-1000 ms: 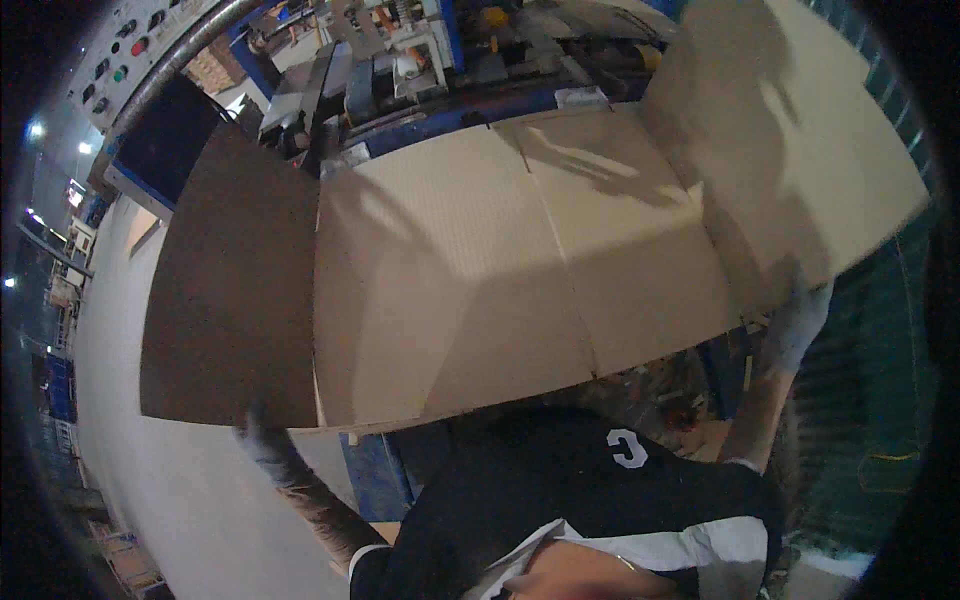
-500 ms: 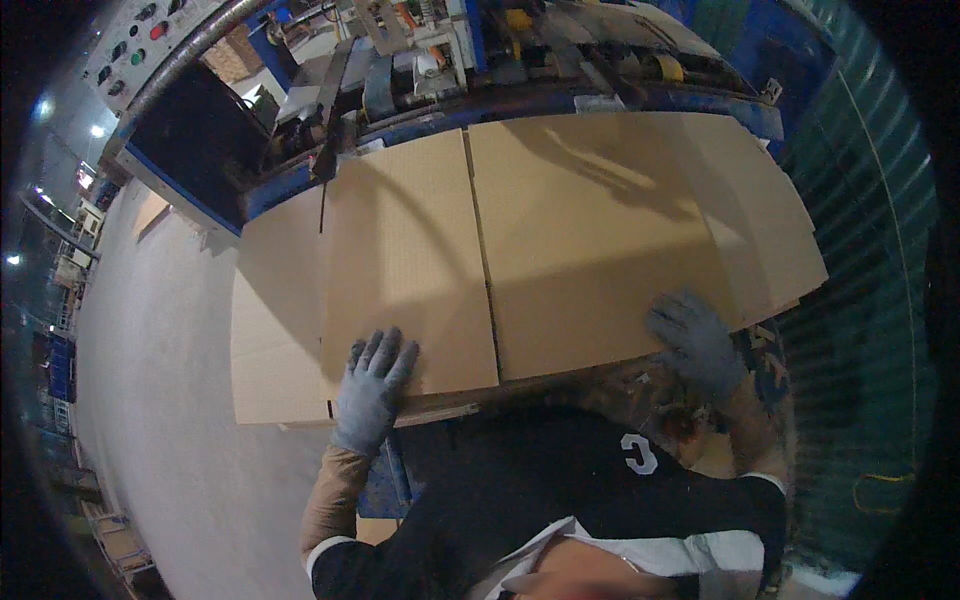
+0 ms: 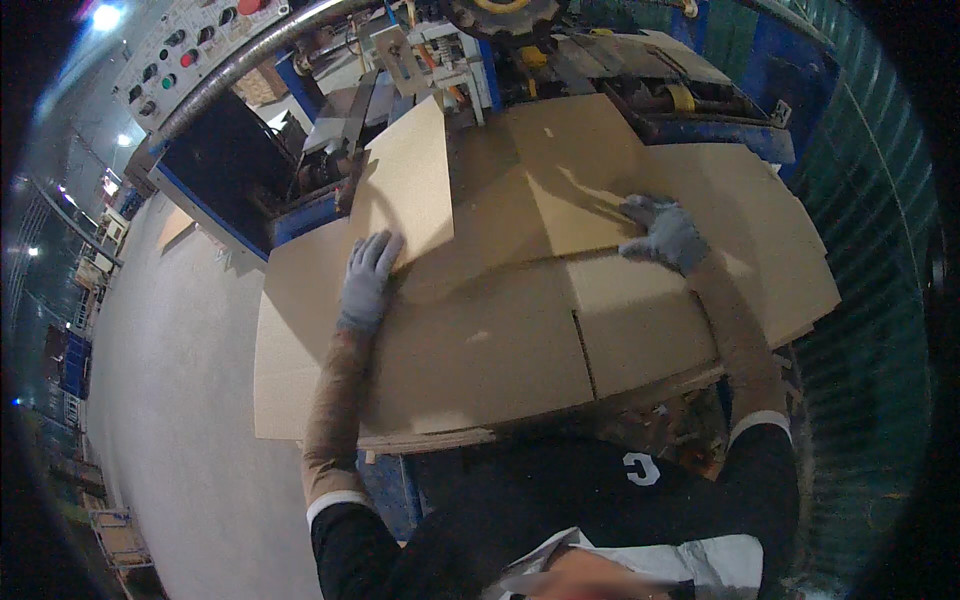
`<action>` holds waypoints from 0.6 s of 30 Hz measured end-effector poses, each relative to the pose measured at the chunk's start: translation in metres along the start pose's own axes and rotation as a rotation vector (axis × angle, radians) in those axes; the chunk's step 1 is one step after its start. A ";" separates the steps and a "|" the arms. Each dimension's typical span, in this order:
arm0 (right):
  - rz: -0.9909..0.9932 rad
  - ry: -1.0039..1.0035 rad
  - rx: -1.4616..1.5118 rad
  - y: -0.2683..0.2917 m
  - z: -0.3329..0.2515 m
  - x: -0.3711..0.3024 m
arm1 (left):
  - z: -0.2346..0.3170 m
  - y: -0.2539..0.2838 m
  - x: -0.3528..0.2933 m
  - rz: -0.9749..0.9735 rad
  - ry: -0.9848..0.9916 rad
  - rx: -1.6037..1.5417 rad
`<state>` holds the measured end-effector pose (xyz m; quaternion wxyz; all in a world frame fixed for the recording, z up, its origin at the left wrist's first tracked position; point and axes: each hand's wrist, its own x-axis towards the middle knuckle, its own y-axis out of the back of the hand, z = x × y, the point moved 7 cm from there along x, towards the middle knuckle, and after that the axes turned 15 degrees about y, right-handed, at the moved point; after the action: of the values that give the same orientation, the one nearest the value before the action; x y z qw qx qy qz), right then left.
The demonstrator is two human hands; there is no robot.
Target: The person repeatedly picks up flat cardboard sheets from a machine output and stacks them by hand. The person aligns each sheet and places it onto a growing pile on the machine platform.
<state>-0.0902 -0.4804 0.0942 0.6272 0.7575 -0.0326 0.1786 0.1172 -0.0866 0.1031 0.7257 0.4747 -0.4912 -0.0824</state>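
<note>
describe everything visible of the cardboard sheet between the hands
The tan, apparently folded cardboard sheet lies over wider cardboard, its far end overlapping the blue-framed machine. Its left part is bright, its middle shadowed. The gloved left hand seems to touch its left side; the gloved right hand its near right corner.

Both gloved hands shift away from the body: the left hand (image 3: 368, 285) leaves the near edge for the left border of the upper cardboard sheet (image 3: 590, 140), and the right hand (image 3: 665, 235) moves up to its near right corner, fingers spread. That sheet now sits farther forward, its far edge over the machine (image 3: 425, 60), baring the cardboard beneath (image 3: 480, 350) on the near side. A dark wheel (image 3: 510, 18) (only its lower part) comes into view on top.
</note>
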 end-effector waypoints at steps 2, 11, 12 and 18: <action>0.033 -0.031 -0.178 -0.009 0.015 0.015 | -0.013 -0.024 0.015 0.042 0.037 0.019; 0.237 -0.141 -0.329 -0.022 0.012 0.018 | -0.024 -0.017 0.031 0.115 0.305 0.232; 0.341 -0.170 -0.385 -0.010 0.005 -0.011 | -0.026 0.004 0.011 0.115 0.326 0.068; 0.797 -1.021 -0.394 0.051 0.019 -0.273 | -0.126 0.135 -0.221 0.273 1.505 0.318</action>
<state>-0.3550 -0.5570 0.0546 0.5457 0.5485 -0.6335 0.0069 0.0587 0.1920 0.0580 0.7905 0.4367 0.0730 0.4231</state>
